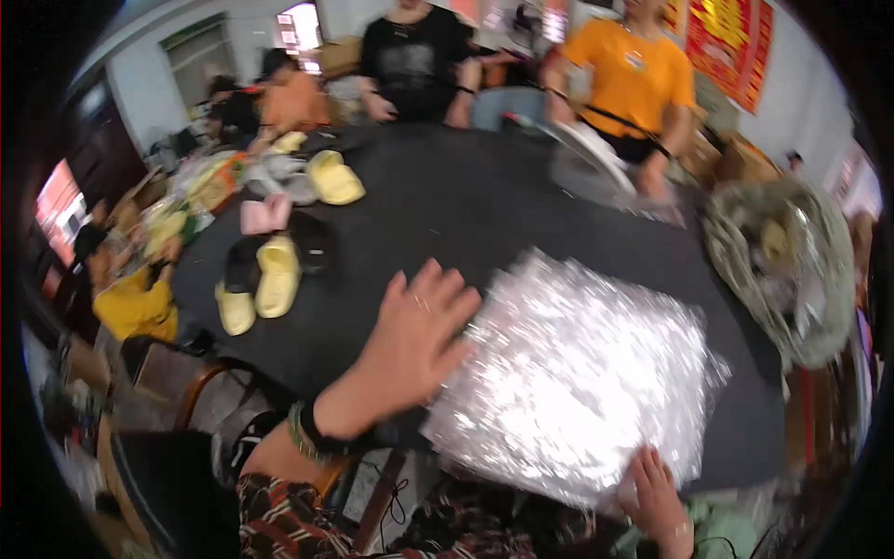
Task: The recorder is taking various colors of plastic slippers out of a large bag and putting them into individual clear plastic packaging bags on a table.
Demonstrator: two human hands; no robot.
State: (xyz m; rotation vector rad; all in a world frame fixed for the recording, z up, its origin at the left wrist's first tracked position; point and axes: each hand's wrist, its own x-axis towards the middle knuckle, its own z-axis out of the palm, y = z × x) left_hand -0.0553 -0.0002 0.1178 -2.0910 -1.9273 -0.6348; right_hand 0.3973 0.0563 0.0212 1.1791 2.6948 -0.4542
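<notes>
A thick stack of clear, shiny plastic bags (568, 373) lies near the front edge of the dark table, reflecting bright light. My left hand (419, 326) hovers beside the stack's left edge, fingers spread and holding nothing; whether the fingertips touch the plastic is hard to tell. At the near right corner, my right hand (655, 494) rests with its fingers stretched out over the plastic. Its thumb is not clearly visible. To the left on the table sit pale yellow slippers (277, 277), with black slippers (244, 265) and a pink piece (266, 214) beside them.
The black table (419, 205) is curved by the lens. A green sack (782, 261) holding plastic stands at its right. Across it are a person in orange (629, 70) beside a white curved object (591, 149) and a person in black (414, 61). A chair (177, 475) is at lower left.
</notes>
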